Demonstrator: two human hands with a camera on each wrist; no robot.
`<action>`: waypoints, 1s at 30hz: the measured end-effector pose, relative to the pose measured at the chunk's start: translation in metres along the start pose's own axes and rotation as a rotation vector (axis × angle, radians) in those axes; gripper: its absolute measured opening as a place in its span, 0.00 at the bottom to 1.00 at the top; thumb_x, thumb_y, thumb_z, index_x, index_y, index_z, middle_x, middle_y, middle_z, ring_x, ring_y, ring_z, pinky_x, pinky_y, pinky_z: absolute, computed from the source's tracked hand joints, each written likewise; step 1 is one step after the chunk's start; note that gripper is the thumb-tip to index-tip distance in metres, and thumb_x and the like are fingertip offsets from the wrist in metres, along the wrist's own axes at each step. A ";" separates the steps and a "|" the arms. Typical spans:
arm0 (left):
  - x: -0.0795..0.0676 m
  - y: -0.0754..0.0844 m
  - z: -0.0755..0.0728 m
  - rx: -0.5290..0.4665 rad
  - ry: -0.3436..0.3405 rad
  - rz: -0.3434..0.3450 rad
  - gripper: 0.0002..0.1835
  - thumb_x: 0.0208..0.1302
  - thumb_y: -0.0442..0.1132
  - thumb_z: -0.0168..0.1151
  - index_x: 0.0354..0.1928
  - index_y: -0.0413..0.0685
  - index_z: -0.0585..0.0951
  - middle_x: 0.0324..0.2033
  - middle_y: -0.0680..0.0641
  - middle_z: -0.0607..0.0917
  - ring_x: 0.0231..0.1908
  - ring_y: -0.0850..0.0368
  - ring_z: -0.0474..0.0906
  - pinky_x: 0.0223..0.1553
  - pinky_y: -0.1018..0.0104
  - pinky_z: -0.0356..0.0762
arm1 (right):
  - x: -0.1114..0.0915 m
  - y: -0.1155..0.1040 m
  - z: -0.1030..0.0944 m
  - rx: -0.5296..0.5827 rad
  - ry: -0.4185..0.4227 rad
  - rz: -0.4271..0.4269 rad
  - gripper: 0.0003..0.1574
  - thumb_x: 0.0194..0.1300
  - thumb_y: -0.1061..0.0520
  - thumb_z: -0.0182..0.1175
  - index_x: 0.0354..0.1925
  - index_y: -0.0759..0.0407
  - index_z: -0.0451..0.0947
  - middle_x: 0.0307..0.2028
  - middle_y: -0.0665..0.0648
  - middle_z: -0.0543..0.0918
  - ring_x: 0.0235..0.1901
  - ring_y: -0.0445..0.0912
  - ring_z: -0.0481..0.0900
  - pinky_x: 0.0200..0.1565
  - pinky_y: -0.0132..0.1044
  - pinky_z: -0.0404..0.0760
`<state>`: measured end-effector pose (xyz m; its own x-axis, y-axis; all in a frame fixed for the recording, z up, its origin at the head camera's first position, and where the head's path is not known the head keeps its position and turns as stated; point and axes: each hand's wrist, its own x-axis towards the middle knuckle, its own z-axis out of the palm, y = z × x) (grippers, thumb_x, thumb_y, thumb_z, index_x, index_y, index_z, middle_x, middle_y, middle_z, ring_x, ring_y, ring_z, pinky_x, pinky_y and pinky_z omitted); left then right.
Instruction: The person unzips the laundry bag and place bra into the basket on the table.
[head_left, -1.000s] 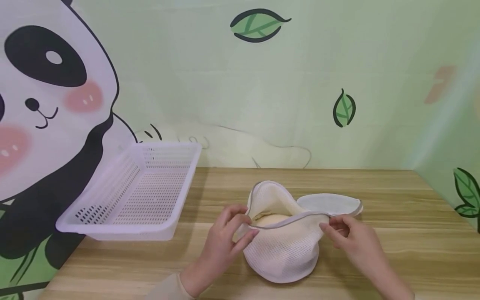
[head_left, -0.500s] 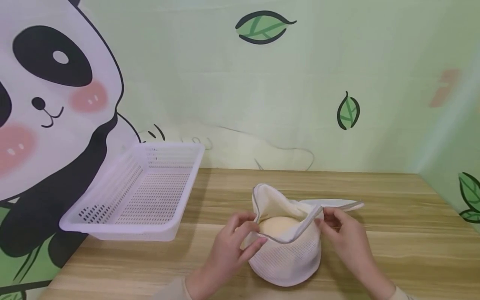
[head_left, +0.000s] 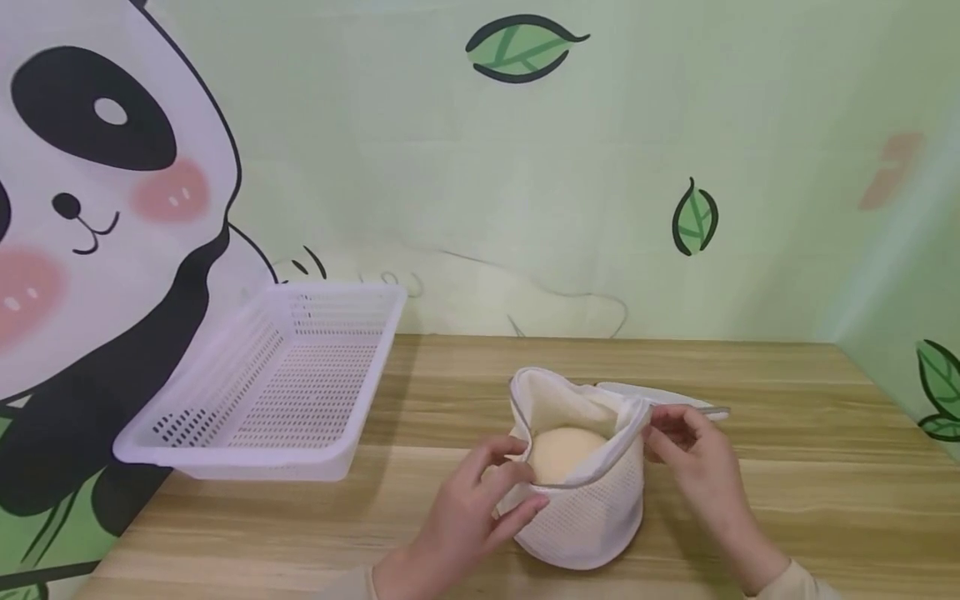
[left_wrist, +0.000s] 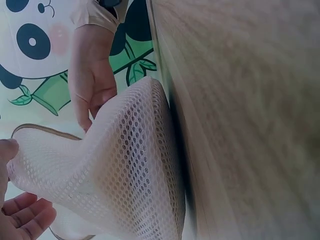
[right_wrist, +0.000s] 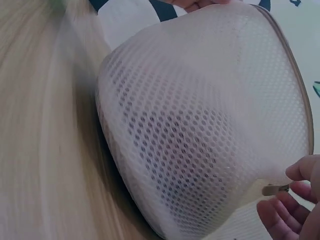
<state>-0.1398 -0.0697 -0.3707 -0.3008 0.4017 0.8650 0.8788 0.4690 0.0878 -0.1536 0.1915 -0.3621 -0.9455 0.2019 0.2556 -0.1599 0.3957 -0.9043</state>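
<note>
A white mesh laundry bag (head_left: 581, 525) with a grey zip edge stands on the wooden table, its mouth spread wide. Inside sits a smooth, rounded beige thing (head_left: 568, 457) like a padded cup; the bag wall hides its lower part. My left hand (head_left: 480, 500) grips the left side of the rim between thumb and fingers. On the right, my right hand (head_left: 697, 462) pinches the rim. A small zip pull (right_wrist: 275, 190) shows beside the right fingers in the right wrist view. Behind the bag, its round mesh lid (head_left: 660, 397) is folded back to the right.
A white perforated plastic basket (head_left: 339, 460) stands left of the bag, nothing in it. The wooden table (head_left: 817, 467) meets a green backdrop (head_left: 360, 167) printed with a panda and leaves.
The bag's mouth has opened wider, showing more of the beige thing inside. My left hand has shifted slightly right with the rim; my right hand has raised the right rim. The lid has tipped flatter.
</note>
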 end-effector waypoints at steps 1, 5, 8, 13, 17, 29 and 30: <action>0.000 0.001 0.000 0.000 0.001 -0.001 0.14 0.70 0.51 0.52 0.36 0.48 0.77 0.44 0.45 0.78 0.38 0.57 0.80 0.42 0.72 0.80 | -0.002 -0.002 -0.001 -0.074 0.020 -0.015 0.12 0.64 0.62 0.60 0.44 0.69 0.75 0.33 0.48 0.81 0.29 0.28 0.76 0.31 0.27 0.82; -0.001 0.003 0.000 0.002 0.000 -0.006 0.14 0.71 0.51 0.51 0.36 0.48 0.77 0.45 0.45 0.79 0.38 0.57 0.80 0.41 0.72 0.80 | -0.019 -0.011 -0.005 -0.362 0.067 -0.115 0.09 0.62 0.57 0.64 0.38 0.62 0.79 0.34 0.55 0.82 0.28 0.32 0.75 0.28 0.26 0.79; -0.001 0.005 0.000 0.003 0.001 -0.010 0.14 0.71 0.51 0.51 0.36 0.48 0.77 0.45 0.45 0.79 0.37 0.57 0.80 0.40 0.72 0.79 | -0.035 -0.013 -0.001 -0.436 0.039 -0.194 0.13 0.60 0.57 0.66 0.42 0.62 0.79 0.40 0.58 0.81 0.35 0.41 0.78 0.33 0.29 0.81; -0.001 0.005 0.000 0.003 -0.002 -0.020 0.15 0.71 0.51 0.50 0.36 0.48 0.77 0.45 0.45 0.79 0.38 0.57 0.79 0.40 0.71 0.79 | -0.050 -0.002 0.009 -0.404 0.057 -0.275 0.24 0.53 0.62 0.71 0.48 0.66 0.76 0.45 0.61 0.77 0.39 0.47 0.78 0.37 0.33 0.84; -0.001 0.005 0.000 0.000 -0.004 -0.026 0.15 0.71 0.51 0.50 0.36 0.48 0.77 0.45 0.45 0.79 0.38 0.57 0.79 0.41 0.71 0.79 | -0.051 0.004 0.016 -0.420 0.085 -0.335 0.28 0.48 0.63 0.73 0.48 0.67 0.76 0.44 0.61 0.77 0.37 0.49 0.79 0.38 0.37 0.84; -0.003 0.004 0.001 -0.017 -0.016 -0.039 0.15 0.70 0.51 0.51 0.37 0.48 0.77 0.46 0.45 0.79 0.42 0.56 0.81 0.44 0.71 0.80 | -0.048 0.004 0.025 -0.491 0.012 -0.261 0.27 0.50 0.57 0.72 0.45 0.68 0.74 0.38 0.59 0.77 0.37 0.48 0.78 0.40 0.43 0.80; -0.003 0.004 0.001 -0.015 -0.019 -0.044 0.15 0.70 0.51 0.51 0.37 0.48 0.77 0.46 0.45 0.79 0.42 0.56 0.81 0.44 0.70 0.80 | -0.047 0.004 0.026 -0.489 0.010 -0.254 0.23 0.51 0.58 0.71 0.42 0.67 0.74 0.36 0.58 0.77 0.36 0.47 0.78 0.40 0.42 0.80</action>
<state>-0.1355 -0.0683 -0.3733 -0.3463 0.3959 0.8505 0.8699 0.4750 0.1331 -0.1172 0.1602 -0.3867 -0.8914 0.0534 0.4500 -0.2297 0.8028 -0.5502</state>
